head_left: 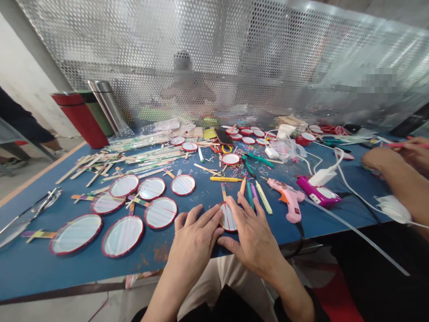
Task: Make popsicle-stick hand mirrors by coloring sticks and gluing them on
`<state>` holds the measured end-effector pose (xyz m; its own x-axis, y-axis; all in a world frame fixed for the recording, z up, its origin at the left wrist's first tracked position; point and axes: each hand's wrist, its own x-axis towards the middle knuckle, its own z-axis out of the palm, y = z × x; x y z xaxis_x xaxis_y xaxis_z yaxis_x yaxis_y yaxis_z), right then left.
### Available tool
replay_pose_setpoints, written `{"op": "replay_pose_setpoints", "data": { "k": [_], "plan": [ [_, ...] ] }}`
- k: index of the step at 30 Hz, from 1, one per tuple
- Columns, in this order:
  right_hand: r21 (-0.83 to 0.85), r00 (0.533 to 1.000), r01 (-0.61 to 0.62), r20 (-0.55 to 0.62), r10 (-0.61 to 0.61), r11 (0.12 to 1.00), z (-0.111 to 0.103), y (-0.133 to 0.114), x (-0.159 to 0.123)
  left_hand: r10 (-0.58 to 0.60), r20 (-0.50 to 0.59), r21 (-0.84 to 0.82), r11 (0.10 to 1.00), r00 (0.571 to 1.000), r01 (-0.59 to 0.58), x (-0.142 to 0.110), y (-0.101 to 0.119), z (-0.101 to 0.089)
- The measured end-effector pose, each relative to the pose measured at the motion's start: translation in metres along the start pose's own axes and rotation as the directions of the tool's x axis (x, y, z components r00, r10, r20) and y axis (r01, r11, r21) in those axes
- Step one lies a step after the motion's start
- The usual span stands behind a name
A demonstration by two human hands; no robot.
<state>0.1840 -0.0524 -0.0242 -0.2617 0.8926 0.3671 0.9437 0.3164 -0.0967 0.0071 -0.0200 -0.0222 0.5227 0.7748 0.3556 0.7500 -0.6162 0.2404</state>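
Observation:
A small round red-rimmed disc (228, 218) lies at the table's near edge, its striped craft-stick handle (224, 191) pointing away from me. My left hand (197, 235) rests along the disc's left side with fingers stretched out. On the right side, my right hand (253, 230) has its fingers spread, the fingertips over the rim. Both hands partly cover the disc. Just beyond are a yellow marker (226, 179), an orange marker (242, 185) and other coloured pens. To the left lie several similar discs with stick handles, such as a large disc (76, 234).
A pink glue gun (288, 197) sits right of the pens, near a magenta device (318, 191) with white cables. Craft sticks (90, 165), pliers (248, 166) and flasks (80, 118) stand or lie farther back. Another person's arm (392, 167) reaches in at right.

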Motion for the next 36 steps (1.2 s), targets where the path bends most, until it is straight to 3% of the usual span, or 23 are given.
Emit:
{"op": "replay_pose_setpoints", "data": {
  "k": [10, 21, 36],
  "plan": [
    [-0.015, 1.000, 0.027, 0.006, -0.027, 1.000, 0.0000, 0.0024, -0.0018, 0.010, 0.043, -0.035, 0.999, 0.999, -0.009, -0.0020, 0.0006, -0.0038],
    [0.057, 0.979, -0.024, -0.201, 0.035, 0.998, 0.0047, 0.0047, -0.0053, 0.004, -0.008, 0.009, 1.000, 1.000, -0.004, -0.0025, 0.0014, -0.0030],
    [0.092, 0.981, -0.032, -0.188, 0.049, 0.995, 0.0037, 0.0032, -0.0040, -0.011, -0.040, -0.046, 0.999, 0.999, 0.009, -0.0025, -0.0029, 0.0027]
  ]
}}
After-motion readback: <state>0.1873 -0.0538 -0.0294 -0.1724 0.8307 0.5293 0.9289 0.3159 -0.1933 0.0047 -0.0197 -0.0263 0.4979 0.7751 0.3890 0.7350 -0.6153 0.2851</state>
